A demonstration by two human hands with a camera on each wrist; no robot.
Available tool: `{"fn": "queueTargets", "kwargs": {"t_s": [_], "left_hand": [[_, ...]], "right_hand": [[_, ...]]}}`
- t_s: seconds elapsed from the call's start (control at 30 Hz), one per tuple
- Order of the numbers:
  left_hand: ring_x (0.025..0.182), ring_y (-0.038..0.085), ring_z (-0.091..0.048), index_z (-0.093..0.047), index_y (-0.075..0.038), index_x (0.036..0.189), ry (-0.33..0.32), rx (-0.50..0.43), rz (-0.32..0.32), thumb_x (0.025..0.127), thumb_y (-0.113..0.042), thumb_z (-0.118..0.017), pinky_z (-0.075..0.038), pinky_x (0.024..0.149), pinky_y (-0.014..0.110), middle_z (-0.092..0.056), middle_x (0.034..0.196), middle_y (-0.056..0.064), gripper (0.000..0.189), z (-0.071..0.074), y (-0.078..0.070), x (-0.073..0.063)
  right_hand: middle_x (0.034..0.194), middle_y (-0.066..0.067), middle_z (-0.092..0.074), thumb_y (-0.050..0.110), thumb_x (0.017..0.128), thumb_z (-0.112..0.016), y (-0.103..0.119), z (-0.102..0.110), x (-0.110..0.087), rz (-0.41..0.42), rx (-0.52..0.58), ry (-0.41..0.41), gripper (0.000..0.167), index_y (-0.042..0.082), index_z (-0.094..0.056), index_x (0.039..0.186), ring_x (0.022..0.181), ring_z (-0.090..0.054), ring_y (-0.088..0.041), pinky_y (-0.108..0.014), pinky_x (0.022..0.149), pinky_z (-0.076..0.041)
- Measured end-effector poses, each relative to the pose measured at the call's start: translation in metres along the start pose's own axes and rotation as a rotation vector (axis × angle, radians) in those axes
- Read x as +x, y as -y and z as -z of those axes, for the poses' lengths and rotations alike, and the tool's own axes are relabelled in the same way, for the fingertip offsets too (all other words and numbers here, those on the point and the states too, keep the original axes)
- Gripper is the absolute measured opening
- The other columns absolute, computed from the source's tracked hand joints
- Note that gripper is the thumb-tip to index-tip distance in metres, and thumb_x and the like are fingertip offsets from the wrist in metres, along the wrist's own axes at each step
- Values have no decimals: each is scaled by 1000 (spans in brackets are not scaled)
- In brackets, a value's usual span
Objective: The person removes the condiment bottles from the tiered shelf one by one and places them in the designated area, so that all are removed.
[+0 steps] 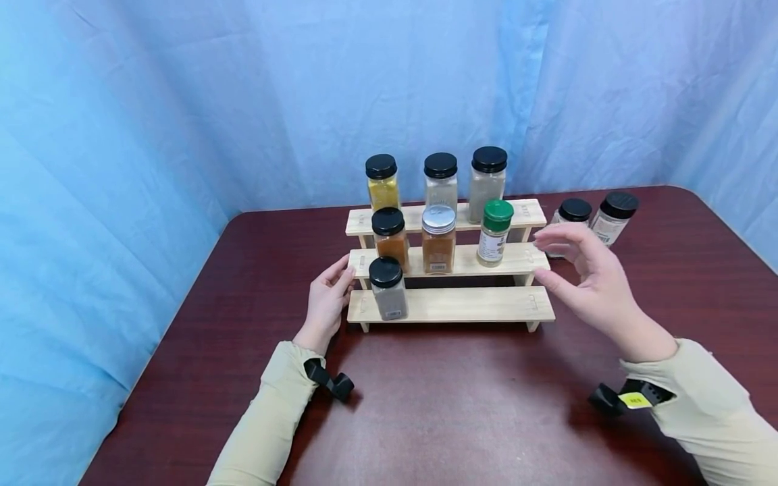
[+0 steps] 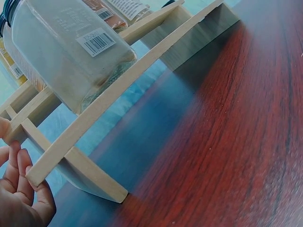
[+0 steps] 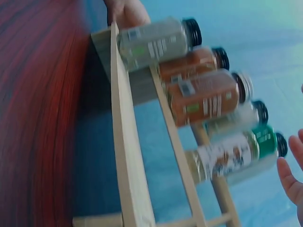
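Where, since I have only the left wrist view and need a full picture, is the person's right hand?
Observer: The right hand is raised near the right end of the rack.
Operator: Which jar sits nearest that end on the middle shelf?
Observer: The green-lidded jar.
Operator: Are any jars off to the side?
Observer: Yes, two black-lidded jars are beyond that same end, partly hidden by the hand in the head view.

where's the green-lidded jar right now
In the head view, the green-lidded jar stands near the right end of the middle shelf, right of the silver-lidded jar.
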State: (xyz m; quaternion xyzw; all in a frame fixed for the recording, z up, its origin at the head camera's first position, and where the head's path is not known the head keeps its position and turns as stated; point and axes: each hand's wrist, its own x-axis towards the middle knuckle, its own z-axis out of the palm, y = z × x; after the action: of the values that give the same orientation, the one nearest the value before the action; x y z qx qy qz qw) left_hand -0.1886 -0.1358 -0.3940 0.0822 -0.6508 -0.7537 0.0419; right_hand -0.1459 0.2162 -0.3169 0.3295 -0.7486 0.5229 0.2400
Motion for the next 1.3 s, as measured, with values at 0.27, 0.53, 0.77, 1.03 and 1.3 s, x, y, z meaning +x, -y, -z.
{"fn": "queueTargets", "kwargs": {"t_s": [0.27,0.53,0.77,1.03,1.3], "left_hand": [[61,3,-48,-52,-3,135,-4,-12,-2,96,-8,-55,-35,49,14,-53,72,-8,40,0,0,1],[63,2,-49,-52,-1,134,-8,-15,-15,95,-8,-55,-38,51,13,-54,73,-10,40,1,-1,0],[63,2,-49,-52,0,134,0,-16,-16,95,-7,-55,-37,50,13,-54,72,-9,40,0,-1,0],[62,2,-49,-52,0,134,3,-15,-16,95,-6,-55,-36,49,12,-54,71,-10,40,0,-2,-1],[62,1,-49,-51,-1,135,7,-13,-10,95,-7,-55,-36,50,12,-54,72,-10,40,0,-1,-1]], "right_hand": [[120,-6,-55,-27,64,-66,8,-24,9,16,24,148,60,-13,-50,120,110,-54,-8,-18,95,-43],[129,-13,-50,-5,73,-75,11,-46,18,-19,-78,355,60,2,-51,128,118,-47,-8,-16,99,-39],[130,-8,-50,7,77,-76,11,-71,22,-23,-105,425,59,2,-50,130,120,-45,-17,-34,100,-42],[131,-11,-48,15,78,-76,9,-95,26,16,-137,421,59,5,-52,131,120,-46,-23,-41,100,-39],[129,-14,-49,18,80,-76,12,-113,30,44,-139,412,56,8,-54,130,120,-47,-24,-44,101,-39]]}}
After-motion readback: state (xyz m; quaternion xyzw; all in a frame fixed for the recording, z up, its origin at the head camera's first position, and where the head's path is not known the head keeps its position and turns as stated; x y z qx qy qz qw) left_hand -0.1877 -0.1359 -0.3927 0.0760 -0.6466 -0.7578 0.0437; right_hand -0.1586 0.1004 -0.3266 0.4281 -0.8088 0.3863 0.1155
